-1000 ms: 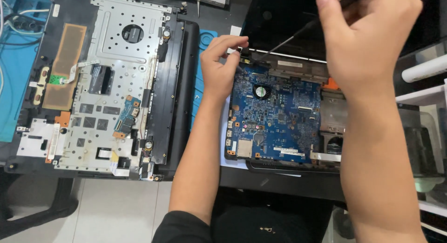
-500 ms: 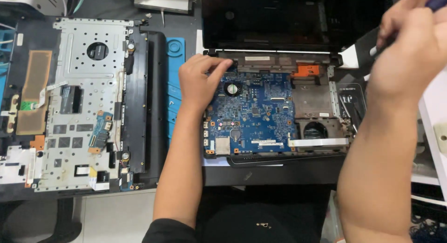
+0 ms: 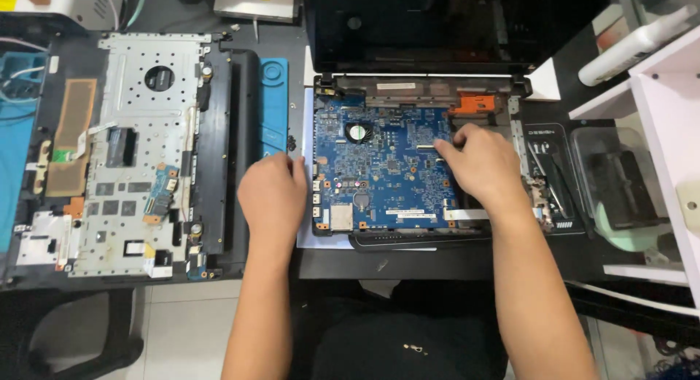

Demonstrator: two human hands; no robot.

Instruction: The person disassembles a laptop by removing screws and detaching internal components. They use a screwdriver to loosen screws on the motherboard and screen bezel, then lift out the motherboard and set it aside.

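An opened laptop base with a blue motherboard [image 3: 386,176] lies in front of me, its dark screen [image 3: 452,19] tilted up behind. My right hand [image 3: 481,165] rests on the right side of the board, fingertips touching it near the middle, nothing held. My left hand [image 3: 273,194] lies palm down at the base's left edge, fingers loosely curled against the side of the board. An orange part [image 3: 477,103] sits at the board's upper right.
A removed laptop cover [image 3: 146,147] with a silver inner plate lies at the left beside a blue mat [image 3: 273,107]. A clear plastic case [image 3: 616,179] and a tool pack [image 3: 550,169] stand to the right, with white shelving [image 3: 671,110] beyond. A drive [image 3: 255,1] lies at the top.
My right hand has come down from the upper right, without the screwdriver it held, onto the motherboard. My left hand has slid from the board's upper left to its left edge.
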